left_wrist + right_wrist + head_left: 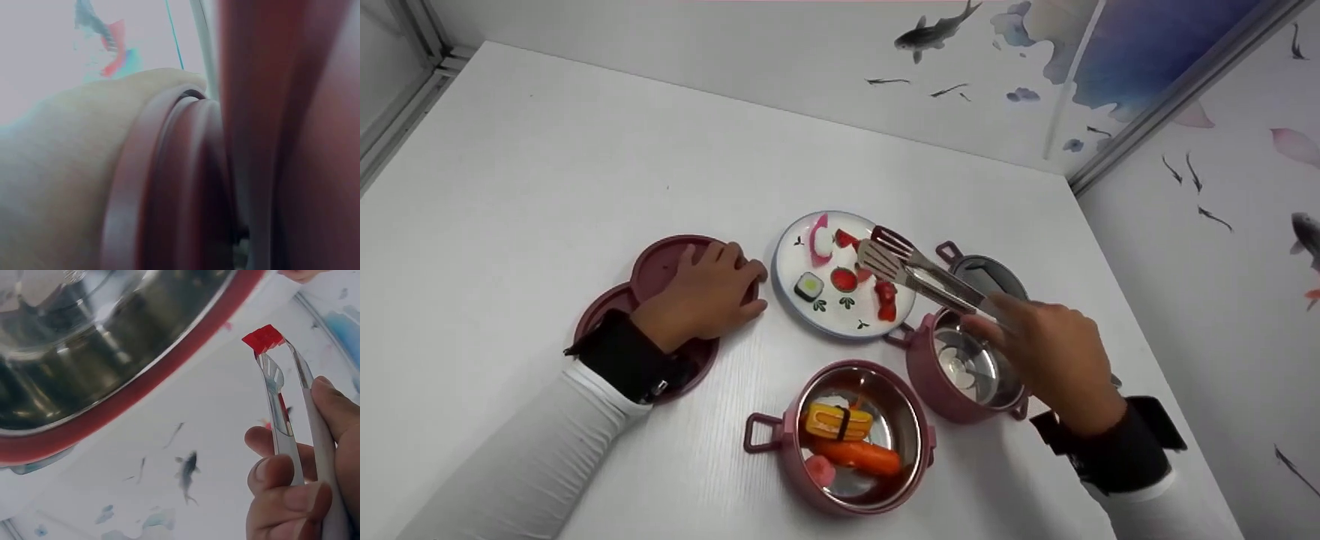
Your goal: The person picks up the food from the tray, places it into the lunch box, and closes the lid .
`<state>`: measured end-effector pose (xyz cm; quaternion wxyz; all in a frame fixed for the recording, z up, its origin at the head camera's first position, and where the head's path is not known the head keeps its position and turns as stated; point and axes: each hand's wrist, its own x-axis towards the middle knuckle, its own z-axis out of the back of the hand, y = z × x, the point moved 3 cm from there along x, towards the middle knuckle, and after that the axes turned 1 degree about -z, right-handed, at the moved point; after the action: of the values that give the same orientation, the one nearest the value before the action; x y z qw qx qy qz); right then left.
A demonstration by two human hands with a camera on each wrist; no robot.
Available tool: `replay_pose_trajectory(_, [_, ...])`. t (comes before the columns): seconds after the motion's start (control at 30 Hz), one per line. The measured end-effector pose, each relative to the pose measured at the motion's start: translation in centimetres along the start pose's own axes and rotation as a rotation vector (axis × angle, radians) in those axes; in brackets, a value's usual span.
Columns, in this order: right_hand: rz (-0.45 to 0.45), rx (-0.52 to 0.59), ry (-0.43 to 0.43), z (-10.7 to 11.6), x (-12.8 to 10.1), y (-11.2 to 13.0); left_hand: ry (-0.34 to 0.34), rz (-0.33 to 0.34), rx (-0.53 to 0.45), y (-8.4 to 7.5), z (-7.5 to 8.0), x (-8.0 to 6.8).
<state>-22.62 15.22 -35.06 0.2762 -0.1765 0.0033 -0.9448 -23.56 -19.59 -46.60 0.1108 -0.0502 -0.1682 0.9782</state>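
My right hand (1054, 352) grips a pair of metal tongs (934, 281), which reach left over the white plate (787, 307). In the right wrist view a red toy food piece (263, 338) shows at the tongs' tips; whether it is clamped I cannot tell. On the plate lie a pink-and-white piece (821, 241), a toy cucumber roll (809, 286) and another red piece (886, 301). My left hand (701, 292) rests over two overlapping dark red round lids (660, 262), its fingers reaching the upper one's right edge. The left wrist view shows a red rim (132, 197) close beside that hand.
A pink pot (799, 480) at the front holds a yellow toy sushi (838, 422), an orange carrot-like piece (859, 456) and a small pink piece (820, 470). A second pink pot (926, 375) stands under my right hand. Behind it is a grey round vessel (990, 277) with a handle.
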Motion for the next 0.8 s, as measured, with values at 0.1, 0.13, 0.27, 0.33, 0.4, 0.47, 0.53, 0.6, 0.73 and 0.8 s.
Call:
replay_pose_trajectory(0.1, [0.024, 0.040, -0.039, 1.1, -2.0, 0.8, -0.013, 0.001, 0.004, 0.0, -0.1, 0.0])
replay_pose_trajectory(0.13, [0.035, 0.056, -0.052, 1.4, -2.8, 1.0, -0.013, 0.001, 0.003, 0.0, -0.1, 0.0])
replay_pose_trajectory(0.27, [0.041, 0.100, -0.067, 2.6, -5.7, 1.8, -0.015, -0.001, 0.006, 0.0, -0.1, -0.1])
replay_pose_trajectory(0.33, [0.016, 0.107, -0.048, 3.0, -7.0, 2.1, -0.018, 0.001, 0.010, -0.1, 0.0, -0.1])
replay_pose_trajectory(0.4, [-0.023, 0.105, -0.016, 3.1, -8.1, 2.4, -0.020, 0.001, 0.014, 0.0, 0.0, -0.1])
replay_pose_trajectory(0.47, [-0.062, 0.104, 0.013, 3.0, -8.9, 2.5, -0.019, 0.000, 0.012, 0.0, 0.0, -0.1])
replay_pose_trajectory(0.53, [-0.093, 0.099, 0.038, 3.0, -9.5, 2.6, -0.017, 0.000, 0.011, 0.0, 0.0, -0.1])
replay_pose_trajectory(0.6, [-0.120, 0.096, 0.053, 3.0, -9.9, 2.5, -0.020, 0.000, 0.009, -0.1, 0.0, -0.1])
replay_pose_trajectory(0.73, [-0.173, 0.090, 0.096, 2.7, -10.3, 2.3, -0.022, 0.005, 0.018, -0.1, 0.0, -0.1])
replay_pose_trajectory(0.8, [-0.195, 0.088, 0.115, 2.5, -10.5, 2.1, -0.020, 0.000, 0.023, -0.2, -0.1, -0.1])
